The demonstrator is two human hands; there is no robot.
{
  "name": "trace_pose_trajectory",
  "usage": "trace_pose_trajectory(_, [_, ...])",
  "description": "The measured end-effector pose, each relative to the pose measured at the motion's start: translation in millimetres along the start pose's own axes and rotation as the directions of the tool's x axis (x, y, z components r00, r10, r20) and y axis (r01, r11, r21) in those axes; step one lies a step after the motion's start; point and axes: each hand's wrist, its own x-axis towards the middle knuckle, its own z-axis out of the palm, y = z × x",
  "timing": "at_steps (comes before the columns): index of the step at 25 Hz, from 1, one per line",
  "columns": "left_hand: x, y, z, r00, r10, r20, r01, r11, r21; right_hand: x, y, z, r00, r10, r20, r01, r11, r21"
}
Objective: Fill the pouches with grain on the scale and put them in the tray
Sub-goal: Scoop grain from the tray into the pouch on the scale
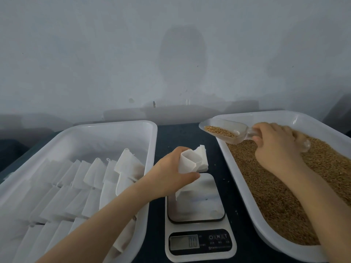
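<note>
Left zone: a white tray (pixel 117 128) sits on the dark table (pixel 178 133). It holds rows of white pouches (pixel 76 179), laid overlapping, with some at its right side standing more upright.

Centre zone: the left hand (pixel 171 173) reaches across the tray's right rim and grips one pouch (pixel 191 160). The fingers curl round its far side and the thumb presses its near side, so the mouth is held open and faces up and to the right. This pouch is over the far left corner of the scale platform; whether it touches the plate cannot be told. The scale (pixel 199 221) stands on the table between the two trays, with a reflective square platform at the far end and a dark control panel at the near end. The display (pixel 184 242) is lit – the digits are blurred but look like zeros.

Right zone: a clear plastic scoop (pixel 224 131) hangs above the far left corner of the second tray (pixel 266 115), partly loaded with grain, its open end pointing left. It is apart from the held pouch. The right hand (pixel 275 147) grips the scoop handle with all fingers wrapped round it. The second tray holds loose brown grain (pixel 284 196) across most of its floor. A few stray grains lie on the table beside the scale.
</note>
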Motion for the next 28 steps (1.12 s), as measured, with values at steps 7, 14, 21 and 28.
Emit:
trace_pose_trajectory(7, [5,-1,-1,0.984,-0.061,-0.168,0.061,0.998,-0.009,-3,-5,-9,0.975,-0.214,-0.056,0.22,0.965,0.144])
trace_pose_trajectory(14, [4,3,0,0.985,-0.042,-0.169,0.045,0.999,0.016,-5,0,-13,0.947,-0.319,-0.027,0.32,0.935,0.151])
trace_pose_trajectory(21, [4,5,2,0.995,0.009,-0.102,0.01,0.984,0.177,-7,-2,-11,0.914,-0.405,-0.026,0.406,0.909,0.096])
trace_pose_trajectory(28, [7,3,3,0.999,0.014,-0.046,-0.002,0.97,0.244,-15,-9,-20,0.846,-0.518,-0.126,0.521,0.853,-0.013])
